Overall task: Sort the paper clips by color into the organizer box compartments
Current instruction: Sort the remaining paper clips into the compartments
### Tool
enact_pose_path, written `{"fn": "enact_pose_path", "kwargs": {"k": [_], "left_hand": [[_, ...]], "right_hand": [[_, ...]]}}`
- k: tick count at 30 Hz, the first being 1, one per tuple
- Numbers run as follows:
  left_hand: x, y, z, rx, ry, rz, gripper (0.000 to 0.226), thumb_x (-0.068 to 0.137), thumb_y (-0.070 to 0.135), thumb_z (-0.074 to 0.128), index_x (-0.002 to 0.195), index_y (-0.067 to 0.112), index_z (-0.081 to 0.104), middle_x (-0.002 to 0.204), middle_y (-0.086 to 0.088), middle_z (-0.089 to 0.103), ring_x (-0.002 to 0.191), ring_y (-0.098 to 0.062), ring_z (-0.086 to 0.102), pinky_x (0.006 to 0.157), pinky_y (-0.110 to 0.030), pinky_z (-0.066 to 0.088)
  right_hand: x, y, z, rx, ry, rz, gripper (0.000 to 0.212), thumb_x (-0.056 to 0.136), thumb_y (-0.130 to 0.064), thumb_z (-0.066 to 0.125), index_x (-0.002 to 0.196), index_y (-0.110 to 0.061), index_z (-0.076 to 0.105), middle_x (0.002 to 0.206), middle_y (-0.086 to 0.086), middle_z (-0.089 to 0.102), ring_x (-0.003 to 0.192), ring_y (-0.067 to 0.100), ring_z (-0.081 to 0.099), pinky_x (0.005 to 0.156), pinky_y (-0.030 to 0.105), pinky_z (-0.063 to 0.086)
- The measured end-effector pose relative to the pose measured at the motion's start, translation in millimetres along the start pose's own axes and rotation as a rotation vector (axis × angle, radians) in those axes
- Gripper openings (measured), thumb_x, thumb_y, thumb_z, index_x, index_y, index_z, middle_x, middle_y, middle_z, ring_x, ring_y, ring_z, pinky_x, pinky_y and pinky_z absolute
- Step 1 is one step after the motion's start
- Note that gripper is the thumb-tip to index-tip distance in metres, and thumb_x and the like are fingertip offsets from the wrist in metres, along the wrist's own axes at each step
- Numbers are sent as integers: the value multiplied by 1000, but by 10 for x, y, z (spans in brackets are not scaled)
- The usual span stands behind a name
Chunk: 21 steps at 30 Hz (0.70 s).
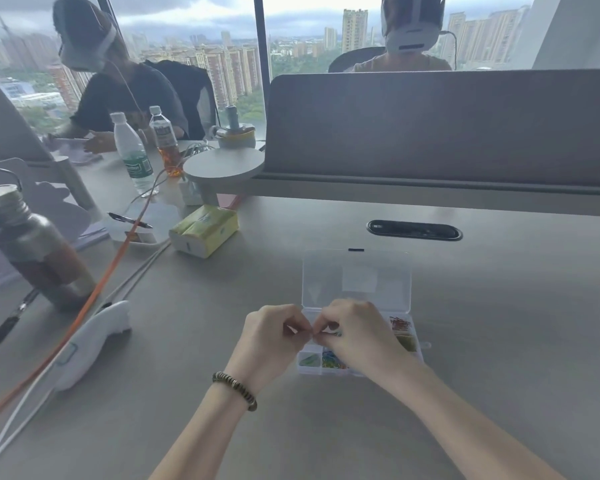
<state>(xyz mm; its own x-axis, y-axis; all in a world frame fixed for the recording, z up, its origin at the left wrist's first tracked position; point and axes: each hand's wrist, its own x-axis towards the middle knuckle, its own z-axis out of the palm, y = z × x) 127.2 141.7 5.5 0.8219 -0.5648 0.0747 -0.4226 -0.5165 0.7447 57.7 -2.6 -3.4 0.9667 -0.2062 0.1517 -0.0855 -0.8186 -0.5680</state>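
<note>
Both hands meeting over the organizer box (pixel 357 282) (lid open): left hand (pixel 274 336) and right hand (pixel 355 330) each pinching something tiny, unclear what, on the worktop (pixel 499 341).

clear organizer box (pixel 357 282) open; clips (pixel 330 360) inside — multicolored

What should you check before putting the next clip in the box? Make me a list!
1. Box lid open and out of the way: ok.
2. Organizer box flat on the desk: ok.
3. Left hand and right hand over the box, fingertips pinched together: ok.
4. Colour of the clip between the fingers: cannot tell, too small.
5. Red clips alone in the far right compartment: ok.
6. Mixed clips in a near compartment still unsorted: not ok.
</note>
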Motion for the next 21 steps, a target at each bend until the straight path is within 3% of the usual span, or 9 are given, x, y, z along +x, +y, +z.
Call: {"fn": "enact_pose_path", "kwargs": {"k": [3,7,10,13,17,21], "left_hand": [[13,-17,8,47,-11,21,10,80,16,70,73,22,74,53,35,57,53,7,54,51,-5,39],[25,-75,15,123,30,45,6,80,19,71,79,25,71,76,16,63,56,-2,54,55,-4,38],[45,-141,39,139,18,23,15,81,18,70,92,27,66,91,13,60,62,-3,55,58,-3,38],[62,-158,92,130,-16,15,14,83,17,67,92,27,67,90,10,60,65,-3,56,58,-5,40],[88,-77,212,145,-29,43,12,84,18,67,92,26,67,89,10,59,67,-5,58,57,-4,40],[84,68,368,152,-52,72,12,84,18,65,94,25,67,90,9,58,66,-5,57,58,-4,40]], "right_hand": [[2,47,19,23,9,1,10,80,-22,71,81,-31,76,85,-9,64,84,12,57,73,32,48],[-16,105,-11,20,46,-7,9,82,-21,69,82,-29,75,84,-10,66,81,10,61,76,35,52],[-73,230,-138,39,215,47,8,85,-19,69,86,-24,74,84,-10,66,77,5,61,75,27,52],[-123,401,-301,57,346,117,7,88,-19,67,88,-21,73,85,-9,67,78,0,61,76,21,51],[-185,568,-378,3,232,146,9,89,-24,65,94,-25,73,91,-10,67,84,3,61,81,25,52],[-408,594,-368,-198,143,10,21,92,-36,60,101,-21,71,103,-10,67,98,12,57,86,30,47]]}}
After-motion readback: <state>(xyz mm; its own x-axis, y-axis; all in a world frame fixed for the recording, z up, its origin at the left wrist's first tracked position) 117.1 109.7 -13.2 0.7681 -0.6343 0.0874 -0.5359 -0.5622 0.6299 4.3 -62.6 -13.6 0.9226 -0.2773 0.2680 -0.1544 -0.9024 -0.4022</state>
